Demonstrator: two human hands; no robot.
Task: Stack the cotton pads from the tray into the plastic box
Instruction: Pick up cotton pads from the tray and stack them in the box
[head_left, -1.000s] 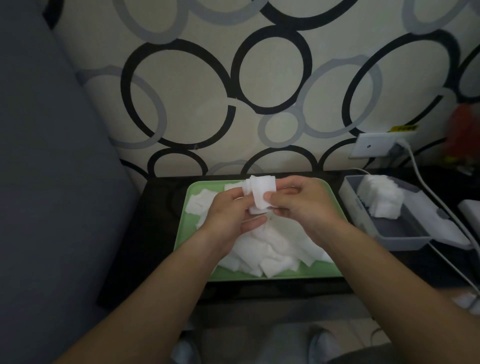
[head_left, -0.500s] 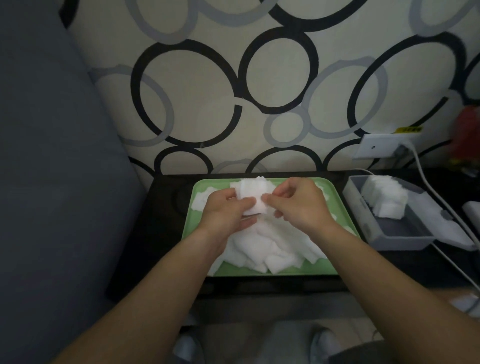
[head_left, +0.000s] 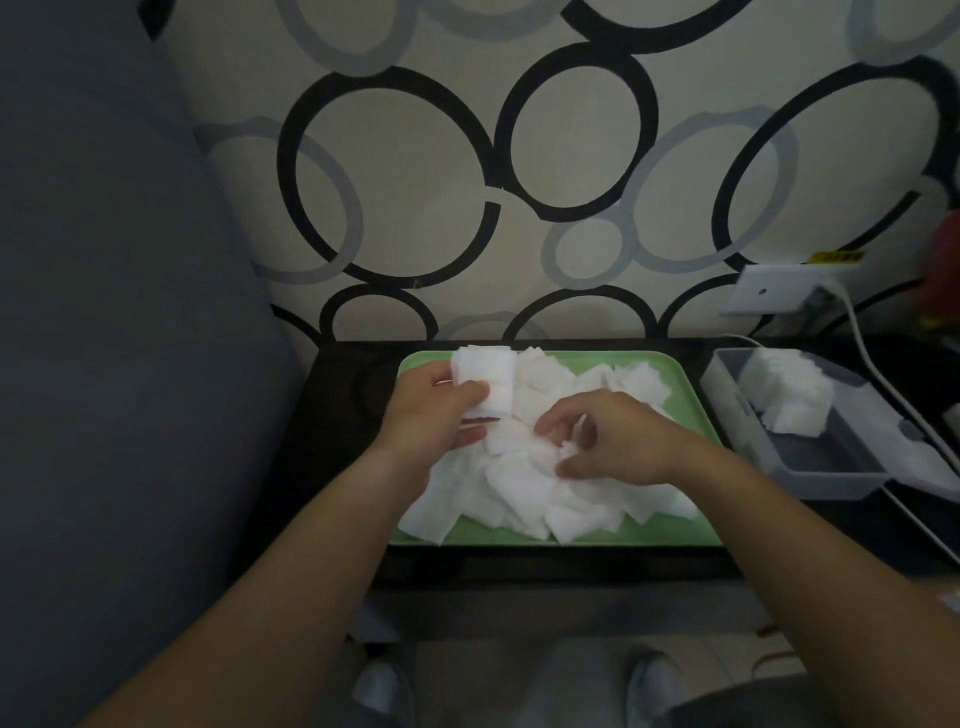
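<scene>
Dark table (head_left: 337, 415) carried the green tray (head_left: 680, 384); our left hand (head_left: 434, 410) gripped a small stack of cotton pads (head_left: 485, 376) over its far-left corner, broad face toward us, long side roughly left-right (nearly square, though); our right hand (head_left: 613, 441) curled into the loose heap (head_left: 524, 483), pinching or not we couldn't tell; careless digging could jolt and fan the held stack; the plastic box (head_left: 810, 475) stood right.

Route from my right hand (head_left: 618, 441) to the plastic box (head_left: 826, 457): rightward over the tray (head_left: 696, 410) rim, through open air. The box's near half is free; a pad stack (head_left: 784, 395) fills its far end. A white cable (head_left: 858, 335) runs just beside its right side. My left hand (head_left: 431, 410), gripping a pad bundle (head_left: 488, 379), sits left of this route.
</scene>
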